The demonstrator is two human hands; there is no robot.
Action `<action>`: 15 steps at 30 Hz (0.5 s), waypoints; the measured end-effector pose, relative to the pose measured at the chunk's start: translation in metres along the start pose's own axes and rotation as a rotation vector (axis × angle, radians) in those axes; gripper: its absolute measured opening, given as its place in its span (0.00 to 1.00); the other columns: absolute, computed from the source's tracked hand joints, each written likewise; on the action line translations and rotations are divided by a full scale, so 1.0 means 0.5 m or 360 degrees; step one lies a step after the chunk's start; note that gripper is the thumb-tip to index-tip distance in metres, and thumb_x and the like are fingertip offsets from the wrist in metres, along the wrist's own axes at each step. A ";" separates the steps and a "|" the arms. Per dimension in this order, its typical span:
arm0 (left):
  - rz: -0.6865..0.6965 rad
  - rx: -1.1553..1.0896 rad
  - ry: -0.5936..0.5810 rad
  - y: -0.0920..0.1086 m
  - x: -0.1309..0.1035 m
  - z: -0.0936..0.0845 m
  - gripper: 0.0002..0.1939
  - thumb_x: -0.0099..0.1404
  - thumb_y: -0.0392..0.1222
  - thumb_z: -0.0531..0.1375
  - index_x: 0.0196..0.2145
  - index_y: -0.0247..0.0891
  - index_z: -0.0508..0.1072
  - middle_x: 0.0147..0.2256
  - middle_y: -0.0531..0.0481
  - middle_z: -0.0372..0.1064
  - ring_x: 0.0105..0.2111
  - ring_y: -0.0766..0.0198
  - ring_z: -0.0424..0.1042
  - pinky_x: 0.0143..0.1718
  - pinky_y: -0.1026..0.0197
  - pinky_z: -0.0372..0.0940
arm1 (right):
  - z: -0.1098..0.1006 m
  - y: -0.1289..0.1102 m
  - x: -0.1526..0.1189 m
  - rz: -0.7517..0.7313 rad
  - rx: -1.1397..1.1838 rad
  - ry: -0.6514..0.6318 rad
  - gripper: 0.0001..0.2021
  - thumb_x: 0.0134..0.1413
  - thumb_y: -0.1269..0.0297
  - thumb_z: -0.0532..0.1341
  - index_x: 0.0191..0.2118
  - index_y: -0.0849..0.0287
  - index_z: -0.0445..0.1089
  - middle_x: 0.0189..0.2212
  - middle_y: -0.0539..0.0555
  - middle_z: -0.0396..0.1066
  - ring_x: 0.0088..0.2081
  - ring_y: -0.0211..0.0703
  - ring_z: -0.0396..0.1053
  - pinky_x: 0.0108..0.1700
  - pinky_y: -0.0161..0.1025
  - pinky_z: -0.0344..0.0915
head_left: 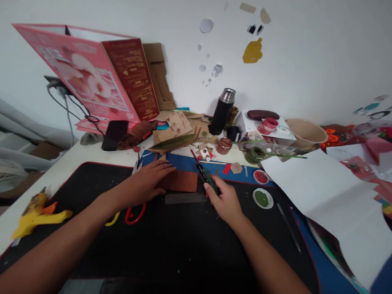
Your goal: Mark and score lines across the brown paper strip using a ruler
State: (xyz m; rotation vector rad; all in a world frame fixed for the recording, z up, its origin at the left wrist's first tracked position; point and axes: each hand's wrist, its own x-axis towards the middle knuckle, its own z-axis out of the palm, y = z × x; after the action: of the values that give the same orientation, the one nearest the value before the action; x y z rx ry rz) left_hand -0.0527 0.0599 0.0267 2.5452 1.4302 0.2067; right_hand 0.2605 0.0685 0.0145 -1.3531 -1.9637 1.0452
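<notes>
My left hand (pixel 150 179) lies with fingers stretched out over the left end of a brown rectangular piece (pixel 182 181), which could be card or leather. My right hand (pixel 225 200) is closed round a dark green utility knife (pixel 208 179), its front end pointing up and left, just right of the brown piece. A clear strip (pixel 185 199), like a ruler, lies flat below that piece. Under my left wrist are scissors with a red handle loop (pixel 134 215) and a yellow one (pixel 114 219). All this rests on a black mat (pixel 171 245).
A yellow glue gun (pixel 38 216) lies at the left. Dishes of green paint (pixel 262 198) and red paint (pixel 261 176) stand to the right, beside a pen (pixel 289 228). Behind are a black flask (pixel 223 112), a phone (pixel 114 134), paper scraps and a pink box (pixel 85 77).
</notes>
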 end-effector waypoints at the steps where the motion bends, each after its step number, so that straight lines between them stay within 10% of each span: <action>1: -0.0002 -0.0024 -0.0024 0.003 0.005 -0.002 0.35 0.66 0.38 0.62 0.69 0.40 0.60 0.68 0.40 0.63 0.70 0.49 0.57 0.69 0.42 0.57 | 0.002 0.003 0.000 -0.0023 0.0010 0.0017 0.18 0.71 0.54 0.55 0.56 0.57 0.73 0.29 0.52 0.77 0.26 0.45 0.75 0.27 0.36 0.69; 15: -0.0069 -0.0016 -0.0082 0.031 0.039 -0.038 0.29 0.69 0.44 0.60 0.66 0.42 0.65 0.61 0.40 0.69 0.61 0.48 0.68 0.63 0.45 0.62 | 0.012 0.013 0.003 -0.0270 0.0047 0.0193 0.14 0.69 0.57 0.58 0.51 0.56 0.76 0.30 0.53 0.79 0.29 0.46 0.76 0.29 0.36 0.67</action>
State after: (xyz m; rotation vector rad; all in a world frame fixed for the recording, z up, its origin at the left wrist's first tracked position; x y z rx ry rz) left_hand -0.0342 0.0710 0.0493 2.4903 1.4597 0.1399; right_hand 0.2585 0.0696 0.0057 -1.1822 -1.9281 0.8886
